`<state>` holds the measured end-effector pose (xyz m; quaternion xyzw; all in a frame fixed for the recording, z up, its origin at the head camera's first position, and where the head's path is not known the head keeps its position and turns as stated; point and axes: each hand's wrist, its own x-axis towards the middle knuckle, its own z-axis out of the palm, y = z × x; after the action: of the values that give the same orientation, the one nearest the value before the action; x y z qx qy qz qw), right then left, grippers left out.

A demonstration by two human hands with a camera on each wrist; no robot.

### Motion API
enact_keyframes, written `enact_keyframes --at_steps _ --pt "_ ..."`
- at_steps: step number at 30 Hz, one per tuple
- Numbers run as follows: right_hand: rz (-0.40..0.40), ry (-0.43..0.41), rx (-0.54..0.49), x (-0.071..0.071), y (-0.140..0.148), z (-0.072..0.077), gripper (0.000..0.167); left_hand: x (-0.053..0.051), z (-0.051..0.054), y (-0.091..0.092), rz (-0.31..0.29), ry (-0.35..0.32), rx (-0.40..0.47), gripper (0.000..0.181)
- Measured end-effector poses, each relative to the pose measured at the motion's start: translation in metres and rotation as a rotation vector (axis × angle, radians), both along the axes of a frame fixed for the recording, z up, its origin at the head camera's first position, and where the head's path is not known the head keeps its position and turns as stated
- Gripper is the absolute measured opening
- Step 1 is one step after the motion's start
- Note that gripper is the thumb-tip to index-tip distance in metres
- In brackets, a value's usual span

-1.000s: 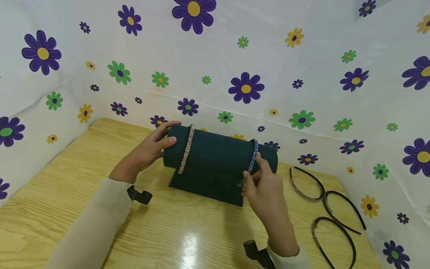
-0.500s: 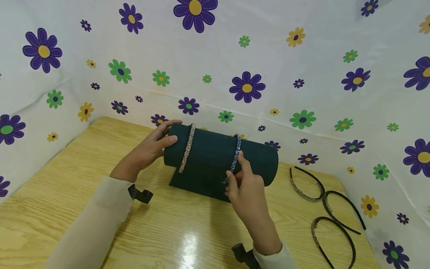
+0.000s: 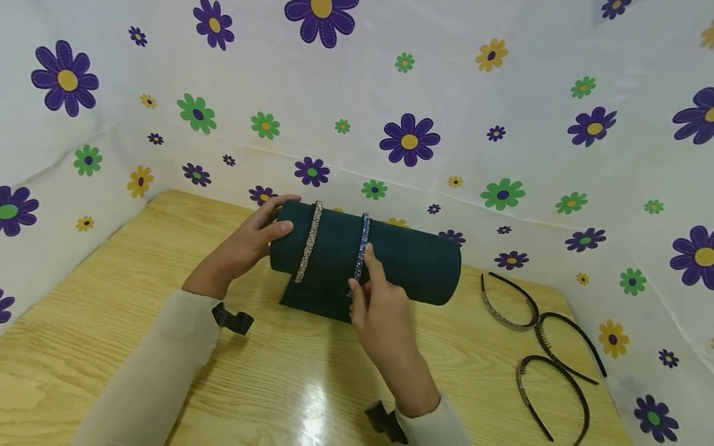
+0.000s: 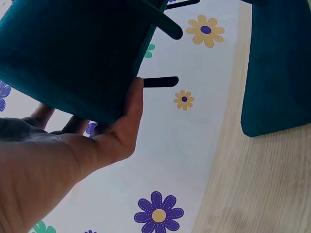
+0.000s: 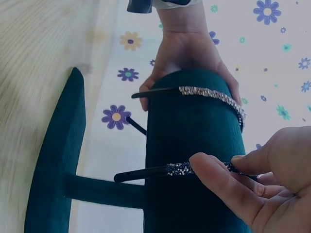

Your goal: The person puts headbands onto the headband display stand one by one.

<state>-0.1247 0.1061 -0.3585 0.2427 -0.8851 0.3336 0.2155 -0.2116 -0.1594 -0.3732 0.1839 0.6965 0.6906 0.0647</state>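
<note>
So the left sleeve (image 3: 153, 362) comes first, over the wooden table (image 3: 268, 384), and out of it comes the left hand (image 3: 245, 244). Its fingers are wrapped round the near end of a dark green roll stand (image 3: 415, 257), thumb on the front, the others up over the top and behind. Just to the right of that thumb there's a pale sparkly headband (image 3: 310, 241) hugging the roll, not touched by either hand as far as I can see. Next over is the blue sparkly headband (image 3: 364, 232), also round the roll, about mid-length, with the right hand (image 3: 385, 313) pinching it low on the front between thumb and fingers, so that grip's pretty narrow. The roll's bare end sticks out right of those fingers. Well right of them, three loose headbands (image 3: 504, 322) lie on the table.
</note>
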Motion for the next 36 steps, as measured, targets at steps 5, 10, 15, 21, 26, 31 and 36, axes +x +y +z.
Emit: enact_keyframes --at_steps 5,10,15,21,26,31,36 --pt "0.017 0.012 0.003 -0.001 -0.009 -0.002 0.054 0.000 0.001 0.000 0.001 0.008 -0.009 0.059" --pt "0.049 0.026 -0.013 -0.002 -0.020 -0.003 0.054 0.000 0.000 0.000 0.008 0.009 -0.017 0.060" --pt "0.074 0.031 -0.024 -0.003 -0.032 -0.006 0.055 0.000 0.000 -0.001 0.002 0.005 -0.006 0.059" --pt "0.084 0.008 -0.029 -0.004 -0.037 -0.004 0.056 0.000 -0.001 -0.002 -0.007 0.009 0.010 0.059" --pt "0.114 -0.064 -0.049 -0.004 -0.021 0.007 0.057 0.000 0.000 0.000 -0.012 0.014 0.010 0.060" --pt "0.119 -0.035 -0.101 -0.003 0.001 0.022 0.048 0.001 0.000 0.000 -0.010 0.008 0.011 0.060" --pt "0.003 0.020 -0.168 -0.004 0.036 0.040 0.034 0.000 -0.002 -0.001 -0.014 0.011 0.013 0.059"
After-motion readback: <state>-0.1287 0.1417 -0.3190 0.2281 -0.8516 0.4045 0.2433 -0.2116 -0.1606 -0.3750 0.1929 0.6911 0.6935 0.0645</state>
